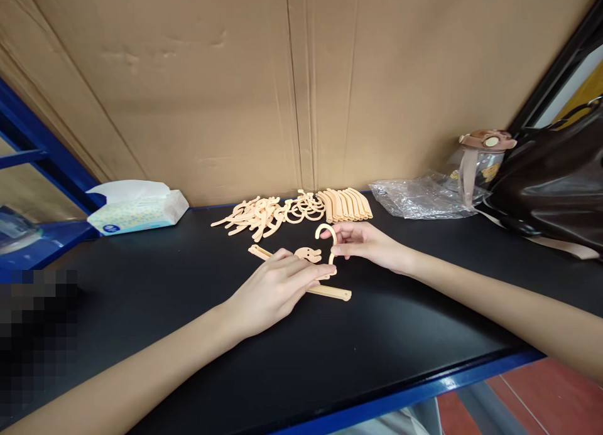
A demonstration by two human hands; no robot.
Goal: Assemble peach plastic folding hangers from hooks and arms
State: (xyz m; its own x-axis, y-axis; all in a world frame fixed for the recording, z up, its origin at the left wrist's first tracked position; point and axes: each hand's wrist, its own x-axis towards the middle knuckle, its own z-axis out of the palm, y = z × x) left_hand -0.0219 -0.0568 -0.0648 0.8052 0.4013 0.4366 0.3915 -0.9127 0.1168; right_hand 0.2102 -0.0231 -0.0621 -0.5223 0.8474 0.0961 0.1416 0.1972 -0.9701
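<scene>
Between thumb and fingers, my right hand [358, 241] pinches a beige plastic hanger hook [335, 236], its curve upward. My left hand [277, 284] is closed over a beige hanger part, mostly covered by the fingers; its fingertips reach the foot of the hook. From under that hand a straight grooved hanger arm [335, 292] sticks out to the right. Another arm end [258, 252] shows on its far side; whether these are joined is hidden. Just beyond the fingers is a flat animal-head piece [308, 254] with long ears and small holes.
Along the cardboard wall [211, 96] lie a loose pile of curved hanger parts [258, 216], several hooks [301, 208] and a row of hanger arms [347, 205]. A tissue pack [139, 210] sits left; a clear plastic bag [414, 198], drinking bottle [485, 162] and dark bag [556, 177] are right.
</scene>
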